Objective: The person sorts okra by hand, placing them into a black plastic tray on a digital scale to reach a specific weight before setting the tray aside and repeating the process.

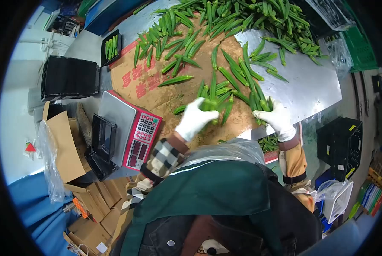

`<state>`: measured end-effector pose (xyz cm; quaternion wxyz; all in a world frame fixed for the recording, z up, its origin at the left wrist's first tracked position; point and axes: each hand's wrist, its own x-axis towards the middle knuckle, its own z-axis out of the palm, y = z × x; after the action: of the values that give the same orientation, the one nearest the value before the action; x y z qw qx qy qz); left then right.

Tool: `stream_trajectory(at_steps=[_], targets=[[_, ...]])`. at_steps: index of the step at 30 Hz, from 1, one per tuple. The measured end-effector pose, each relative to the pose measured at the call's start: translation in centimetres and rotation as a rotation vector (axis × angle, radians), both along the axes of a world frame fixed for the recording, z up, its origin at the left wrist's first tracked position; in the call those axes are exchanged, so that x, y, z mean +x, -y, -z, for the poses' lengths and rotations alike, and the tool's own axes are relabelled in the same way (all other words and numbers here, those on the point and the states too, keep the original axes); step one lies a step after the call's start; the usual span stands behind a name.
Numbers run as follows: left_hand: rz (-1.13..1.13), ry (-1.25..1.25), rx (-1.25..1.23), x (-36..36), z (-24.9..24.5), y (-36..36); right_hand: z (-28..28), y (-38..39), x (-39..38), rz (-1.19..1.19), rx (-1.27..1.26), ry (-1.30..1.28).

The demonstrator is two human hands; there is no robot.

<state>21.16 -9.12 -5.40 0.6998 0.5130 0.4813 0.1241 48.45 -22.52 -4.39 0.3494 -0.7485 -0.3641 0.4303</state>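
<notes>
My left hand [196, 119], in a white glove, curls its thumb and fingers around some okra [209, 105], slightly blurred. To its right, my right hand [279, 120], also gloved, grips the lower ends of several okra pods [259, 102]; its fingertips are partly hidden by them. Loose pods lie between and beyond both hands on a flattened brown cardboard sheet [180, 91] with red print. A large okra heap [263, 19] covers the far side of the metal table [314, 87].
Left of the cardboard stands a red-and-white scale [133, 141] with a black tray [103, 136] on it. A small black tray of okra [111, 48] sits farther back, near stacked black trays [69, 77]. Black crates [339, 147] are on the floor at right.
</notes>
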Motion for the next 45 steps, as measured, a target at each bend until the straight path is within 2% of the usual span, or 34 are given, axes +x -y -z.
stream_trajectory(at_steps=[1, 2, 3, 5, 8, 9, 11, 12, 13, 15, 18, 24, 30, 36, 38, 41, 42, 45], targets=[[0.088, -0.002, 0.045, 1.2, 1.1, 1.1, -0.6, 0.4, 0.4, -0.009, 0.017, 0.05], [0.206, 0.025, 0.056, 2.7, 0.1, 2.3, -0.9, 1.2, 1.5, -0.018, 0.049, 0.11], [0.319, 0.051, 0.067, 4.0, -1.4, 3.4, -3.6, 1.3, 1.6, 0.049, 0.075, -0.136], [0.598, 0.17, 0.061, 5.8, -2.5, 4.9, -8.1, 1.9, 1.6, 0.136, 0.154, -0.357], [0.464, 0.163, -0.034, 6.0, -4.0, 4.2, -9.5, 3.3, 2.3, 0.09, 0.079, -0.341], [0.311, 0.259, -0.171, 5.5, -1.8, 4.0, -8.6, 3.6, 2.2, 0.064, 0.058, -0.32], [0.227, 0.314, -0.206, 4.5, -1.8, 2.3, -6.1, 3.7, 0.9, -0.05, 0.043, -0.183], [0.131, 0.433, -0.337, 3.8, -1.8, 2.0, -4.2, 3.6, -0.3, -0.055, 0.073, -0.193], [0.07, 0.454, -0.387, 3.1, -1.6, 1.8, -4.0, 3.0, -1.4, -0.046, -0.091, -0.422], [0.0, 0.537, -0.533, 1.9, -1.3, 1.3, -2.9, 1.7, -4.5, 0.02, -0.014, -0.628], [-0.056, 0.561, -0.647, 1.4, -2.8, 2.0, 0.6, 0.6, -7.0, 0.031, 0.063, -0.643], [-0.199, 0.694, -0.795, 1.0, -0.8, 3.0, 1.3, -0.1, -8.7, 0.131, 0.119, -0.823], [-0.152, 0.686, -0.668, 1.2, -1.1, 3.2, 1.4, -0.2, -8.5, 0.131, 0.168, -0.963], [-0.282, 0.804, -0.851, 1.2, -0.7, 2.9, 0.9, -0.2, -8.4, 0.132, 0.138, -1.034], [-0.246, 0.788, -0.823, 1.2, -0.8, 2.9, 0.2, -0.4, -8.7, 0.162, 0.128, -1.083], [-0.147, 0.695, -0.668, 1.1, 0.3, 3.5, -0.2, -1.1, -10.0, 0.069, 0.179, -0.902], [-0.107, 0.652, -0.596, 1.0, 0.9, 3.8, -1.0, -1.0, -10.3, 0.04, 0.144, -0.778], [-0.064, 0.607, -0.477, 0.9, 1.0, 4.0, -2.6, -1.4, -11.2, -0.108, 0.05, -0.633]])
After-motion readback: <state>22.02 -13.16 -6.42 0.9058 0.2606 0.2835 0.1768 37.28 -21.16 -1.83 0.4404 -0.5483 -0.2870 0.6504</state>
